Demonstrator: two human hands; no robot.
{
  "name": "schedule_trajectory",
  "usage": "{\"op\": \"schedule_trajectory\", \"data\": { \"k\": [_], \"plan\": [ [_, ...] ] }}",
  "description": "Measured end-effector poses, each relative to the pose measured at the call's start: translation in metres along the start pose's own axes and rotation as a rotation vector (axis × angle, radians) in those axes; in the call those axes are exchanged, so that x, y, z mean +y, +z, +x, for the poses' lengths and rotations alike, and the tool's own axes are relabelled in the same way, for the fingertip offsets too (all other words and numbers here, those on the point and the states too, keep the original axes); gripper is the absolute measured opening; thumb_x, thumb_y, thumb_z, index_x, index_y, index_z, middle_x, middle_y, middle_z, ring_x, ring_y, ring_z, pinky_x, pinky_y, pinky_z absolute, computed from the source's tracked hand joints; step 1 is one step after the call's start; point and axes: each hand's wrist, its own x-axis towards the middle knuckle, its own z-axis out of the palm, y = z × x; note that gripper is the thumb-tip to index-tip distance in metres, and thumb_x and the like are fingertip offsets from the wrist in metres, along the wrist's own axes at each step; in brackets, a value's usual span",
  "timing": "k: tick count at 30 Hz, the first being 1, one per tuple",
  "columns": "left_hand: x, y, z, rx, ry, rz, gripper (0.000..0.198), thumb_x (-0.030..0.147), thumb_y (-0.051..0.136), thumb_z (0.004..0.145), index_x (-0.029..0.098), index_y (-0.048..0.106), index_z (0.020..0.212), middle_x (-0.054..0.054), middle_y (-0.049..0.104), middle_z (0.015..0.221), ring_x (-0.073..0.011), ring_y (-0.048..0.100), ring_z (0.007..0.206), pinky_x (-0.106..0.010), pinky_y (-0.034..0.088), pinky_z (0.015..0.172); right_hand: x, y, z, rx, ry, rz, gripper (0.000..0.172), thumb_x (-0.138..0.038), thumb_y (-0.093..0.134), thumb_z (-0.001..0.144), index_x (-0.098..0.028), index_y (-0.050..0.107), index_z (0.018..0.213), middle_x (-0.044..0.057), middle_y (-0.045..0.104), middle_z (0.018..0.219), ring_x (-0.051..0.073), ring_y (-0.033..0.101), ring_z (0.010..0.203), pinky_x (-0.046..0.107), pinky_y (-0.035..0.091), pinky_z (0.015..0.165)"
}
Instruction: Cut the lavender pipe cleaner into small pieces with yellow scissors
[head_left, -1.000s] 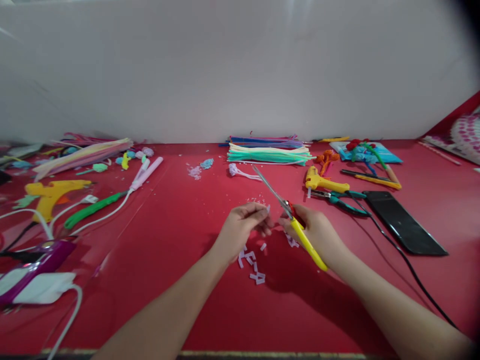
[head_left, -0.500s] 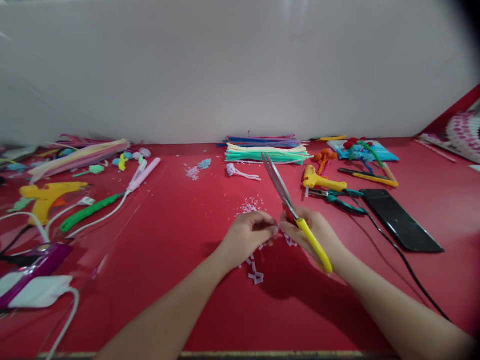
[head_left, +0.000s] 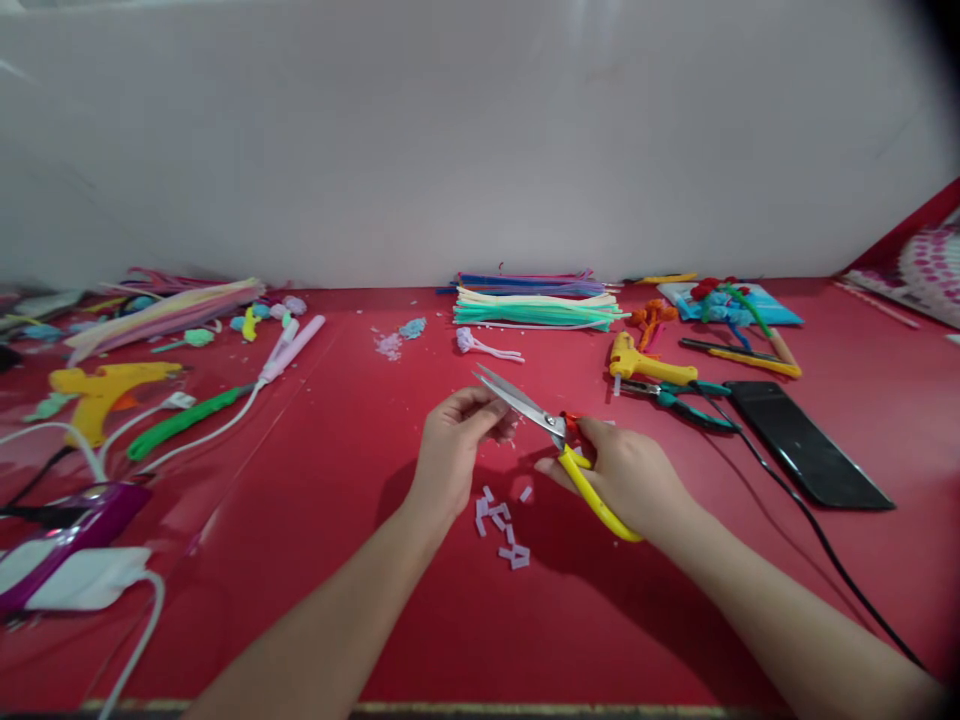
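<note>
My right hand [head_left: 637, 470] is closed on scissors [head_left: 589, 490] with yellow handles and steel blades. The blades point up and left, slightly parted, and their tips reach the fingers of my left hand [head_left: 454, 435]. Thumb and forefinger of my left hand are pinched together; whatever they hold is too small or hidden to make out. Short pale lilac pieces [head_left: 499, 515] lie on the red table [head_left: 315, 580] below and between my hands. Behind my hands a pale lilac pipe-cleaner knot with two tails [head_left: 487, 347] lies on the table.
Bundles of pipe cleaners [head_left: 532, 308] lie along the back wall. To the right are a yellow glue gun [head_left: 652, 365], pliers [head_left: 679, 400] and a black phone-like slab [head_left: 806, 440]. On the left are another yellow glue gun [head_left: 105, 395], a green-handled tool [head_left: 187, 425] and white cables.
My left hand has moved left, apart from my right hand. The scissors have swung down to the left, so their blades now lie by my left fingertips.
</note>
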Motion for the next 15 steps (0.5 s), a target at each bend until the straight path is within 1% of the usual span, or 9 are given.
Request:
{"op": "schedule_trajectory", "data": {
  "k": [6, 15],
  "plan": [
    [0.0005, -0.0019, 0.0005, 0.006, 0.062, -0.063, 0.006, 0.018, 0.058, 0.068, 0.015, 0.058, 0.072, 0.0, 0.057, 0.062, -0.0081, 0.053, 0.055, -0.021, 0.042, 0.055, 0.001, 0.0046, -0.0008, 0.021, -0.02, -0.08, 0.037, -0.058, 0.036, 0.072, -0.021, 0.045, 0.071, 0.001, 0.057, 0.059, 0.015, 0.053, 0.053, 0.023, 0.022, 0.046],
    [0.0005, -0.0031, 0.0012, -0.006, 0.073, -0.073, 0.002, 0.017, 0.056, 0.07, 0.015, 0.057, 0.071, 0.001, 0.057, 0.062, -0.0077, 0.054, 0.055, -0.02, 0.042, 0.055, 0.0022, 0.005, -0.0008, 0.038, -0.053, -0.077, 0.036, -0.056, 0.035, 0.074, -0.022, 0.046, 0.07, 0.001, 0.057, 0.059, 0.015, 0.053, 0.052, 0.022, 0.022, 0.046]
  ]
}}
